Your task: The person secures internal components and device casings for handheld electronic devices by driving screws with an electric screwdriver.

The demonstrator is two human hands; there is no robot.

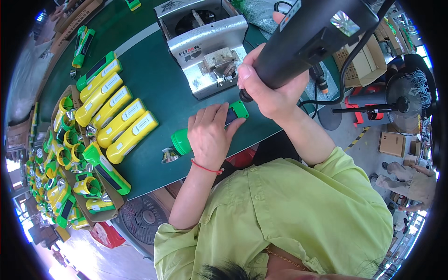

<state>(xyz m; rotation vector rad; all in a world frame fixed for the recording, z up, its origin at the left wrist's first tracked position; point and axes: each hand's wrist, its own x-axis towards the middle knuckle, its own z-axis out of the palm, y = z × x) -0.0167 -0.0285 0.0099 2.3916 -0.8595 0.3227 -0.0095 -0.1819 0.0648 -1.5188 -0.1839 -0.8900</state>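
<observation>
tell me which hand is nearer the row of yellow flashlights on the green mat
Left. The left hand presses down on the green flashlight, just right of the yellow flashlights. The right hand is farther right and higher, gripping the black power tool.

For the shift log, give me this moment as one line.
left hand: pressing green torch on mat | right hand: gripping black power tool over torch | yellow torches at left

The left hand (208, 135) covers the middle of the green torch (186, 140). The black power tool (308, 37) runs out past the far edge, its tip hidden behind the right hand (268, 88).
</observation>
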